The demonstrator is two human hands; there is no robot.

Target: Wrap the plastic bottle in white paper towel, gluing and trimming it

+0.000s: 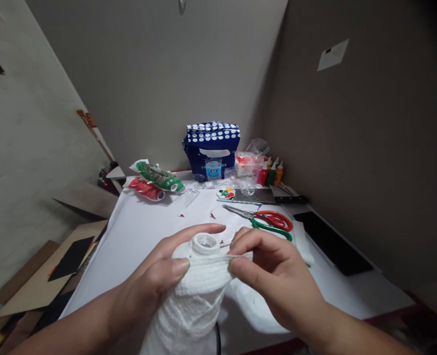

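Note:
A bottle-like form (192, 315) wrapped in white gauzy cloth stands tilted in front of me, its round open neck (206, 242) facing up. My left hand (155, 268) is wrapped around its upper left side, with the thumb pressed on the cloth below the neck. On the other side, my right hand (273, 266) pinches the edge of the white cloth strip (241, 256) between thumb and forefinger. The strip runs around the form just under the neck. The lower end of the form is cut off by the frame.
Scissors (242, 212) with orange and green handles lie beyond my right hand. A green fish figure (163, 178) and a red one (146, 189) are at the back left. Behind stand a blue bag (192, 153) and paint bottles (271, 173). A black panel (333, 244) lies right.

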